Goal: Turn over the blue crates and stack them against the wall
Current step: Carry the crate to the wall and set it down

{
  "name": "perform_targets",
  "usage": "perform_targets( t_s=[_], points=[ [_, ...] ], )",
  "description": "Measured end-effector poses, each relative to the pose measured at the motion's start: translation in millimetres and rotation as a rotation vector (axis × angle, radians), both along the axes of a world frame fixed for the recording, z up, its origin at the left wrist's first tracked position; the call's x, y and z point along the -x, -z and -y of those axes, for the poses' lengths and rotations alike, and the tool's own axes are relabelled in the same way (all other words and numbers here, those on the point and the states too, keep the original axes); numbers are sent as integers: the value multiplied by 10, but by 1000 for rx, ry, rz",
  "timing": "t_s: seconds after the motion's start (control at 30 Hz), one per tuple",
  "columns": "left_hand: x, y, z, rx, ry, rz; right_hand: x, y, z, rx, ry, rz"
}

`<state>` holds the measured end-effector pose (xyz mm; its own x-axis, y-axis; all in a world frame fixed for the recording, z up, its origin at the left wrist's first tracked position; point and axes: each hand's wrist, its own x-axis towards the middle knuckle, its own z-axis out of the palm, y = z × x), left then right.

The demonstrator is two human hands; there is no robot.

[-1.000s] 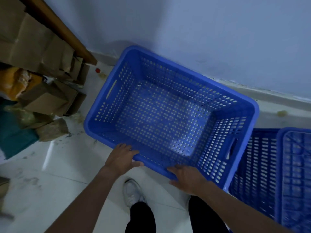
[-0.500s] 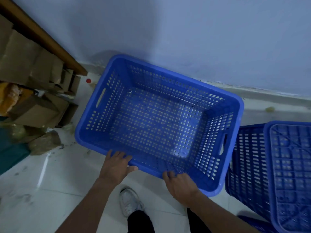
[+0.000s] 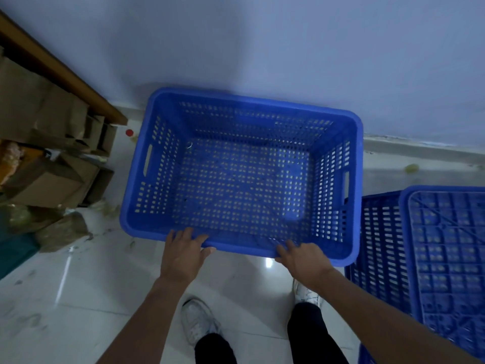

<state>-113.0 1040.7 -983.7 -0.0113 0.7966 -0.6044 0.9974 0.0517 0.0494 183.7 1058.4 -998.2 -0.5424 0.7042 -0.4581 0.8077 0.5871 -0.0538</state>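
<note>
Left hand and right hand, arms stretched forward, curl their fingers over the near rim of the crate and grip it. The crate is open side up at 12 o'clock, its far rim near the wall. An upturned crate sits just beside it at 3 o'clock. Boxes stand at 9 o'clock, across a strip of floor.

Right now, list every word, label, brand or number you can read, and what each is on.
No text is readable.
Upright blue crate: plain plastic, no lettering visible.
Overturned blue crate: none visible.
Cardboard boxes: any print too blurred to tell.
Wall: no sign.
</note>
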Motion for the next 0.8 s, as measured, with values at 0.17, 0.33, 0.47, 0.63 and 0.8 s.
perform_targets(
  t_s=[0.17,0.33,0.47,0.63,0.8],
  points=[
    [-35,19,-128,-8,-36,-39,-62,28,-76,-10,-22,-2],
    [-20,59,-199,-60,-32,-116,-59,26,-172,-37,-30,-2],
    [-47,71,-177,-95,-47,-96,-16,22,-132,21,43,24],
    [-97,-10,-149,-99,-101,52,-15,-240,-168,139,174,88],
    [-238,-572,-110,-84,-126,185,-136,-806,-86,309,305,100]
  ],
)
